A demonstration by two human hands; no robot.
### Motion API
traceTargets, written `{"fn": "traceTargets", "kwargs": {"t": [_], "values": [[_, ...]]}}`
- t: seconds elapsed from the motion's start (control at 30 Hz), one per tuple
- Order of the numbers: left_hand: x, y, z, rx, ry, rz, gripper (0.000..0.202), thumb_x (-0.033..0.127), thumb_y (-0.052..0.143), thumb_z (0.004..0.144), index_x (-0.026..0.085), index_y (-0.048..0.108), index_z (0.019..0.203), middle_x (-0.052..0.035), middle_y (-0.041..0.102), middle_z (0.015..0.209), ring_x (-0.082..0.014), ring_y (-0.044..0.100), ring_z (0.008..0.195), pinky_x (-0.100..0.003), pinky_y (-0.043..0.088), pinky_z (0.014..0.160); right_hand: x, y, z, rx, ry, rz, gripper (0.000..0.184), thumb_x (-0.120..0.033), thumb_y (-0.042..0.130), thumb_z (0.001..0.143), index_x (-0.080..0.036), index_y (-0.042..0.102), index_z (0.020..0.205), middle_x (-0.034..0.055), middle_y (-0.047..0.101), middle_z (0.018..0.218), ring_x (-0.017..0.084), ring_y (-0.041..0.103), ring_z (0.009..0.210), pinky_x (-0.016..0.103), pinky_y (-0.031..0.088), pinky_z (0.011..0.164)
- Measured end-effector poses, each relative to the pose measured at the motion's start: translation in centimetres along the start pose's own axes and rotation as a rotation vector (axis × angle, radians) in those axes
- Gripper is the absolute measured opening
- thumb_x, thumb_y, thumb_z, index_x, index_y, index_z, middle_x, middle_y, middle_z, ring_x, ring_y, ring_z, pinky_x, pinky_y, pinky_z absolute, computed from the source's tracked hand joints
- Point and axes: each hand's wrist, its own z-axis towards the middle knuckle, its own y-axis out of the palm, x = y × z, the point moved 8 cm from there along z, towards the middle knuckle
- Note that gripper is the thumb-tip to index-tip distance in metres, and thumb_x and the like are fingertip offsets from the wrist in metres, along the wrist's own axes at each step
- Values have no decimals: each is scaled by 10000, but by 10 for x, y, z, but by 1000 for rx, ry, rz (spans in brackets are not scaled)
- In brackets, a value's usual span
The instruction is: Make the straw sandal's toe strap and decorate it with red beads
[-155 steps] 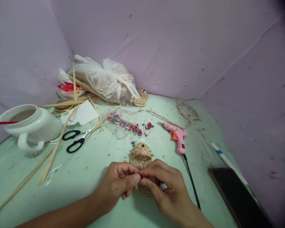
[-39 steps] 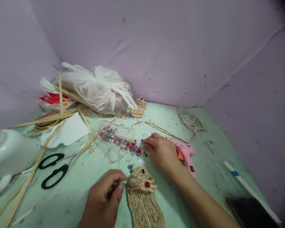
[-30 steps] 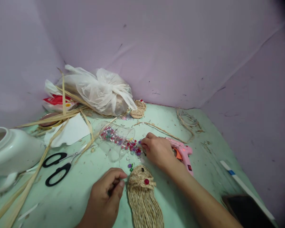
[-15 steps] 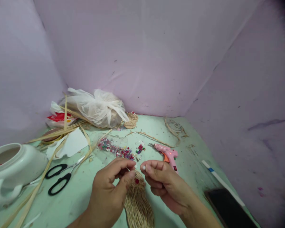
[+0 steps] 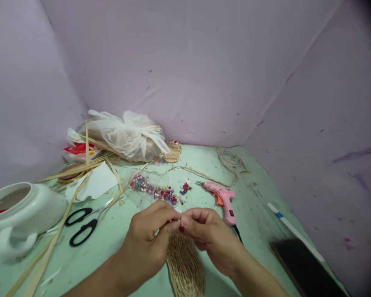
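Observation:
My left hand (image 5: 154, 237) is closed in a pinch, and its fingertips meet those of my right hand (image 5: 212, 237). Between the fingertips a small white bead (image 5: 179, 222) partly shows, pinched by my right hand. What my left fingers pinch, if anything, is hidden. Just under the fingertips a red bead (image 5: 181, 229) sits at the top end of a long woven straw piece (image 5: 186, 266), shaped like a sole. My hands cover part of that end. A pink glue gun (image 5: 218, 192) lies beyond my right hand.
Loose beads (image 5: 165, 194) spill from a clear container. Black-handled scissors (image 5: 86, 227), a white teapot (image 5: 43, 210) and straw strips (image 5: 51, 264) are at left. A white plastic bag (image 5: 132, 138) stands behind. A phone (image 5: 306, 266) and a white strip (image 5: 293, 231) lie at right.
My hands were apart and have come together over the top of the straw piece. The right hand has carried the white bead left to the left fingertips. The view has shifted slightly.

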Motion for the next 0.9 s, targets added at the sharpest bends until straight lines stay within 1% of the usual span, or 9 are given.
{"fn": "traceTargets", "kwargs": {"t": [0.1,0.2,0.27,0.33,0.4,0.47,0.5,0.63,0.9], "values": [[-4,-3,4,-4,-105,-33,143,115,539,781,178,652,721,0,613,670,-107,571,636,-203,442,585,-5,-1,-3,-9,-20,-60,337,-454,758,576,-139,643,601,-63,463,481,22,226,414,223,131,414],[-24,-12,5,43,-341,-99,88,198,571,746,177,631,684,22,591,596,-102,537,543,-195,422,503,-21,-12,-6,46,-69,-161,316,-465,731,591,-160,682,657,-41,515,511,34,246,413,219,159,411],[-39,-15,-1,39,-476,-91,101,254,574,730,177,622,687,30,571,552,-103,506,488,-196,398,450,-37,-32,-7,166,-160,-274,277,-446,709,608,-180,692,681,-26,543,529,50,277,417,221,196,414],[-53,-14,-8,-27,-526,23,121,268,558,735,180,615,675,23,575,558,-115,516,502,-210,401,467,-54,-58,-7,346,-300,-458,225,-408,670,654,-191,693,706,9,608,621,73,338,443,236,263,439],[-63,-9,-15,-111,-501,205,135,236,523,758,184,612,671,7,602,621,-132,552,566,-236,421,536,-63,-79,-5,512,-415,-673,195,-370,615,710,-198,691,760,44,656,743,104,413,487,263,334,486],[-72,-3,-23,-168,-464,369,176,208,461,801,184,612,713,-8,618,693,-146,576,607,-265,429,587,-62,-87,3,556,-484,-855,170,-322,583,734,-204,687,798,63,678,852,140,503,573,287,386,551],[-76,1,-27,-193,-442,434,199,197,429,819,182,611,738,-18,623,728,-156,588,633,-278,433,607,-57,-87,8,543,-483,-929,160,-306,574,740,-207,686,798,60,682,841,152,527,596,294,397,571],[-88,12,-37,-228,-382,582,250,179,360,858,181,603,800,-42,631,794,-183,611,716,-295,444,637,-43,-76,27,457,-417,-1100,156,-283,559,751,-210,686,803,31,681,736,165,564,603,292,403,575],[-93,18,-38,-184,-319,652,256,172,348,869,187,600,824,-44,637,783,-184,624,733,-285,458,634,-57,-50,63,411,-401,-1245,176,-236,554,752,-199,714,816,50,714,803,187,611,696,287,422,631]]}}
